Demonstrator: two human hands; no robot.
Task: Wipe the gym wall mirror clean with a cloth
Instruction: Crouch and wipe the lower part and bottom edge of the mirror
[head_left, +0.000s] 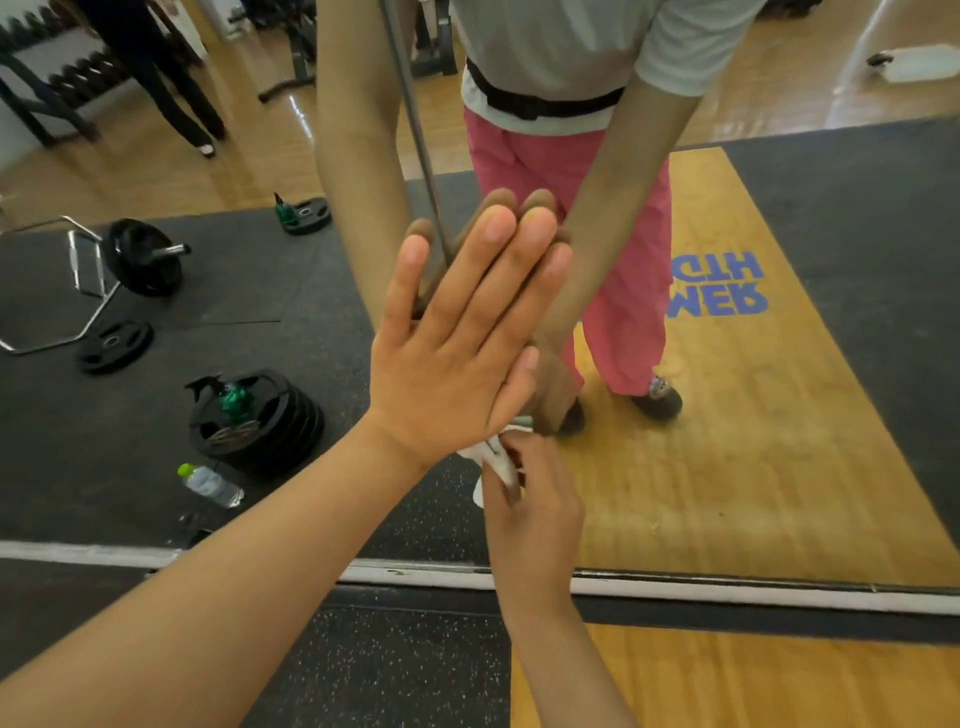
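Left forearm comes in from the bottom corner, with the left hand (457, 353) spread flat on the mirror (779, 415), fingers straight, palm on the glass. Right below it the right hand (535, 499) has its fingers curled round a crumpled white cloth (493, 457), pushed against the glass low down, near the pale bottom frame (727, 592). Reflected: round black weight plates (260, 415) on dark rubber flooring.
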